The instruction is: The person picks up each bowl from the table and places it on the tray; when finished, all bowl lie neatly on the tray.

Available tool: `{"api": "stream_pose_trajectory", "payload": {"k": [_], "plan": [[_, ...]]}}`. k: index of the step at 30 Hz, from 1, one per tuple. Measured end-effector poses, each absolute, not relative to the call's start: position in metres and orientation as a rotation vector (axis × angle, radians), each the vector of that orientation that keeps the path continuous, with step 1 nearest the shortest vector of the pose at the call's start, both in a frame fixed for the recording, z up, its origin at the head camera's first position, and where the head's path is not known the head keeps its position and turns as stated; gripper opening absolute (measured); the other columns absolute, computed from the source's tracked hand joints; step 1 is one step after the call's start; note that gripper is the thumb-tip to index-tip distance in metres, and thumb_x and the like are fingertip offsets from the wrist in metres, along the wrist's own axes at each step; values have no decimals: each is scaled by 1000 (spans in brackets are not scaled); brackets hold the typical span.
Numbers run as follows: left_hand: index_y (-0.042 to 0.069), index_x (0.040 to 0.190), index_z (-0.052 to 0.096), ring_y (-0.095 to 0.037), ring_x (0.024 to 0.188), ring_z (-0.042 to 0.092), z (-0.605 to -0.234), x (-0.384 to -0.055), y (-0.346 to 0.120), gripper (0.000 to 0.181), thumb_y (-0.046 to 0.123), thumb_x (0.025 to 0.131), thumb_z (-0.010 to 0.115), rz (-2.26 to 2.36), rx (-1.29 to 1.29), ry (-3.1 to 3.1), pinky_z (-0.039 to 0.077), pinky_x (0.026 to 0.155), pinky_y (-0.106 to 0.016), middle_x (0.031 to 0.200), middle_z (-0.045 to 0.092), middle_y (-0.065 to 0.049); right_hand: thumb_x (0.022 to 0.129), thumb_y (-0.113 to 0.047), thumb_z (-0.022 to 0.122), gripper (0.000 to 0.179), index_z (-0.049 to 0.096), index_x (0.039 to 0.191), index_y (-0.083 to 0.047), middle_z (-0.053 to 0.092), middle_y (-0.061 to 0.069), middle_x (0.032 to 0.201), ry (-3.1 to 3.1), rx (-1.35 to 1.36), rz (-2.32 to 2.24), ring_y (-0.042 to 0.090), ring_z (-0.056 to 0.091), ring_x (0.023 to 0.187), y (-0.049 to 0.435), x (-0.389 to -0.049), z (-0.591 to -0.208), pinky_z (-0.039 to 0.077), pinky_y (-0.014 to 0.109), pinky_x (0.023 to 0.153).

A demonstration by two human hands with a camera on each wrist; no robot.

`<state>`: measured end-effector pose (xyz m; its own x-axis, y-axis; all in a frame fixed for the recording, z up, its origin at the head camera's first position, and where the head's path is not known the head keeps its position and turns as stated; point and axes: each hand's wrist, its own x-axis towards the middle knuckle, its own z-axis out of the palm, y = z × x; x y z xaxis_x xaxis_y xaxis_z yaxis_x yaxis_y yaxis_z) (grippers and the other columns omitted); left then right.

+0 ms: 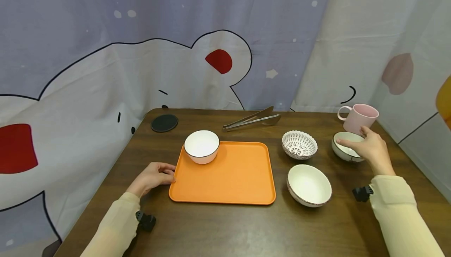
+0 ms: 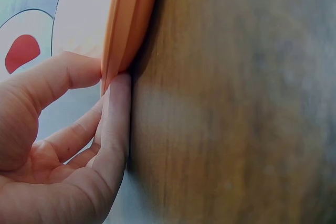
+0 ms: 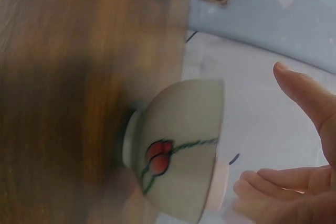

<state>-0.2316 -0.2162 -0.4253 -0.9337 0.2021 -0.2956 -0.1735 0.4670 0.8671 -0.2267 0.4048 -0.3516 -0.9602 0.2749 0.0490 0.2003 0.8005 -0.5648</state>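
Observation:
At the left end of the orange tray (image 1: pixel 229 182), my left hand (image 1: pixel 154 176) pinches the rim. The left wrist view shows the thumb on the upper side of the tray edge (image 2: pixel 134 14) and fingers beneath it. A white bowl with a dark rim (image 1: pixel 201 147) stands in the tray's far left corner. Over on the right, my right hand (image 1: pixel 375 149) hovers above a pale bowl (image 1: pixel 343 153), thumb and fingers spread apart. In the right wrist view this bowl (image 3: pixel 178 145) bears a red fruit pattern, and the hand is apart from it.
A pink mug (image 1: pixel 359 119) stands behind the pale bowl. Between tray and right hand are a patterned bowl (image 1: pixel 299 145) and a cream bowl (image 1: pixel 309 186). Metal tongs (image 1: pixel 250 120) lie at the back, and a black round coaster (image 1: pixel 164 123) at the back left.

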Motion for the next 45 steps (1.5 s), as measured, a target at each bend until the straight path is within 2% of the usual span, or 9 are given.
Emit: {"api": "stream_pose_trajectory", "payload": {"k": [4,11,16,20,26,33,39,45], "plan": [[-10,128,55,-17,85,59,-424,-231,-217,52,4,81,74,1463,23,2356,57,79,-31,98,61,-10,83,-60,66,108,21,148,13,39,42,136,-2885,-365,826,59,40,119,410,-229,-356,38,66,91],[-11,128,55,-16,85,59,-424,-232,-216,51,2,81,73,1470,15,2360,57,78,-31,98,61,-11,83,-62,64,113,16,142,21,38,43,129,-2961,-360,857,54,44,112,419,-234,-365,42,61,86],[-11,128,55,-17,85,59,-424,-230,-215,51,2,82,72,1475,20,2352,57,78,-31,98,60,-11,81,-58,69,108,23,134,24,39,41,122,-3007,-305,819,52,47,105,423,-238,-372,45,58,81],[-11,127,55,-17,85,59,-423,-229,-215,51,1,82,72,1479,13,2351,57,78,-31,98,60,-12,80,-59,70,110,23,131,27,39,43,120,-3059,-300,745,54,47,103,426,-240,-372,46,57,78],[-12,128,55,-17,85,59,-424,-230,-215,50,1,82,72,1486,16,2344,58,78,-31,98,60,-12,78,-61,69,104,34,120,28,44,44,111,-3117,-309,663,52,51,97,432,-243,-373,48,53,73],[-12,127,55,-17,85,60,-424,-231,-214,50,0,82,72,1493,0,2344,58,79,-32,98,60,-12,76,-66,68,117,22,123,31,35,45,111,-3213,-349,576,55,42,102,434,-247,-371,46,59,80],[-11,127,55,-17,85,58,-422,-229,-214,51,2,81,73,1470,-6,2360,58,79,-32,97,60,-11,76,-63,69,115,23,124,31,38,45,111,-3214,-313,573,57,42,103,437,-247,-373,45,59,79],[-11,128,55,-18,85,59,-423,-229,-214,52,3,82,73,1467,5,2358,58,79,-33,98,60,-12,77,-63,69,117,18,127,30,33,45,112,-3209,-335,629,56,39,102,437,-246,-376,45,59,79]]}}
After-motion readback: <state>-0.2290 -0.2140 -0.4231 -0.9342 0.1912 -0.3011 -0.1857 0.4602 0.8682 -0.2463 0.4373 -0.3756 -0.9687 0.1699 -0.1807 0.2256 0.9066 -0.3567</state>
